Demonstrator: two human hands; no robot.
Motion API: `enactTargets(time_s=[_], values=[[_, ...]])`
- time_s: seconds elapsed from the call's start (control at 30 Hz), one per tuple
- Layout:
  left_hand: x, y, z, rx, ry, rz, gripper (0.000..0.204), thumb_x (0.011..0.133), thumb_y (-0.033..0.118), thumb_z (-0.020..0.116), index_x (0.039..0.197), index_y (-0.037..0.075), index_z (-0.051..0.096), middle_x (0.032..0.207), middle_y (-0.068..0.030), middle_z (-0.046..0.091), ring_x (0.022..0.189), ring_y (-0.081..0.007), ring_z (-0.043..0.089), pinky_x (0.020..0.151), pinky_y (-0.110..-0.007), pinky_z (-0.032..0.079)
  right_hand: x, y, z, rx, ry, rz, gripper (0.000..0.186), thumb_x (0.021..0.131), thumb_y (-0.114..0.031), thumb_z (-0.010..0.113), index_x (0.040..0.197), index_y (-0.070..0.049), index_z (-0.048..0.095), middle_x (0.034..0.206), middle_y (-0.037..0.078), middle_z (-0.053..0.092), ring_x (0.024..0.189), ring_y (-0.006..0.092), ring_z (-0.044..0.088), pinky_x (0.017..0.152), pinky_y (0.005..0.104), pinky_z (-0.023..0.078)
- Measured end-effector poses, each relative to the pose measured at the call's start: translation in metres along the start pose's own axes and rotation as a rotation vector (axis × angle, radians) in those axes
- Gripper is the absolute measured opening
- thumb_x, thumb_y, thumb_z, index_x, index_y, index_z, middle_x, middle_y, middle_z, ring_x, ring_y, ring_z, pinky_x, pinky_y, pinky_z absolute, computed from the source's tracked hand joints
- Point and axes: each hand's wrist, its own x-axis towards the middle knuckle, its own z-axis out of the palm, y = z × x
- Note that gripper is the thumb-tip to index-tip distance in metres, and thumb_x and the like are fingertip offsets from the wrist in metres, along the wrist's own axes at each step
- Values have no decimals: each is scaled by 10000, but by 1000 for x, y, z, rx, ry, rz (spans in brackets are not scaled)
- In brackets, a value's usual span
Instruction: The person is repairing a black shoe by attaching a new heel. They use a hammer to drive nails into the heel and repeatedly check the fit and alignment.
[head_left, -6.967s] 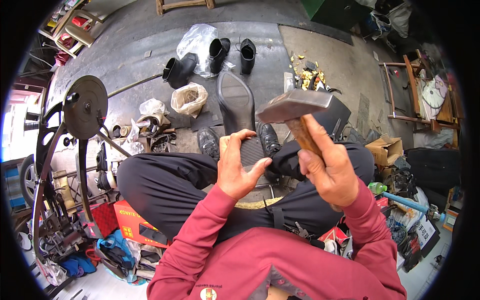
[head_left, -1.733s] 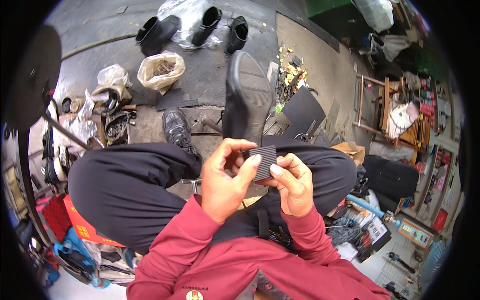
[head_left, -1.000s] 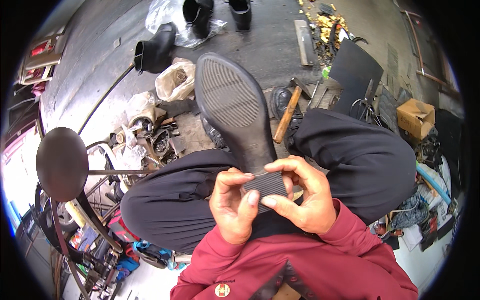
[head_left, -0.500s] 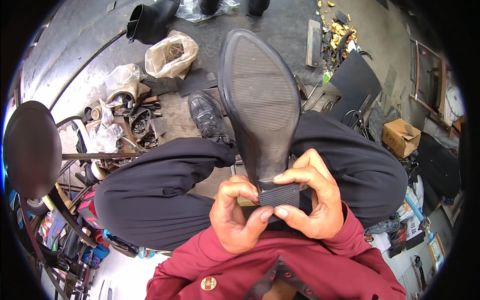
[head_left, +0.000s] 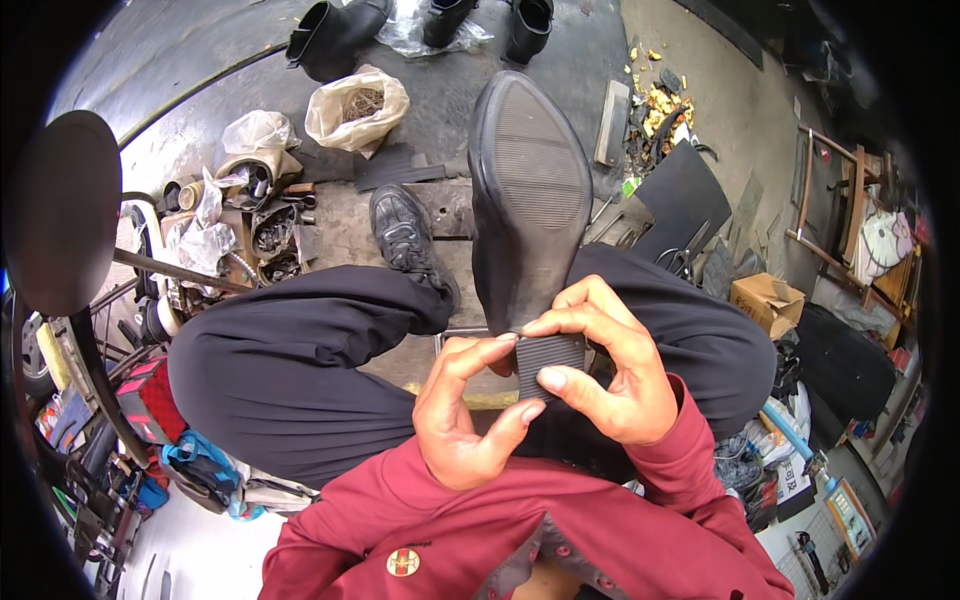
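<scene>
A black shoe or boot (head_left: 530, 170) is held sole up, its toe pointing away from me and its heel towards me. A ribbed black rubber heel piece (head_left: 550, 358) lies over the heel end; whether it is fixed there I cannot tell. My right hand (head_left: 615, 370) pinches this piece, thumb on its ribbed face and fingers along its far edge. My left hand (head_left: 465, 410) is curled at the heel's left side, fingertips against it and thumb near the piece's lower corner. The shoe's upper is mostly hidden beneath the sole.
Several black boots (head_left: 335, 40) stand at the far edge. A pale bag of nails or similar bits (head_left: 358, 105) sits left of the sole. Black sheet material (head_left: 680, 200) and a cardboard box (head_left: 767, 305) lie at right. A dark round machine part (head_left: 62, 212) juts in at left.
The shoe's heel and both hands have shifted slightly. My left thumb has come off the rubber piece's face, while my right thumb has moved further onto it. The view has tilted a little.
</scene>
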Motion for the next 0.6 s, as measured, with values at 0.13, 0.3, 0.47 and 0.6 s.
enactTargets(time_s=[0.13,0.3,0.47,0.6], values=[[-3,-1,1,6,20,10,588,827,40,889,1367,-23,664,1175,-159,693,1012,-247,672,896,-358,550,-1,-1,2,26,6,22,332,931,-142,794,1236,-26,732,1106,102,562,919,171,611,787,300,520],[-2,0,1,28,16,49,564,848,50,883,1369,-21,680,1159,-162,700,1011,-252,681,897,-355,559,-1,-1,2,40,5,33,327,933,-137,791,1235,-29,732,1097,94,554,922,164,613,790,301,523],[1,1,2,-6,23,0,544,857,72,881,1351,-20,675,1133,-149,698,982,-241,682,890,-346,558,0,2,5,48,42,21,317,931,-161,785,1216,-28,740,1082,95,567,948,175,611,808,306,518],[2,2,3,-51,44,-43,548,845,94,895,1328,-13,661,1125,-141,690,956,-223,673,876,-337,553,-1,3,8,61,75,47,322,937,-196,770,1207,-22,742,1076,94,576,954,180,601,830,303,502]])
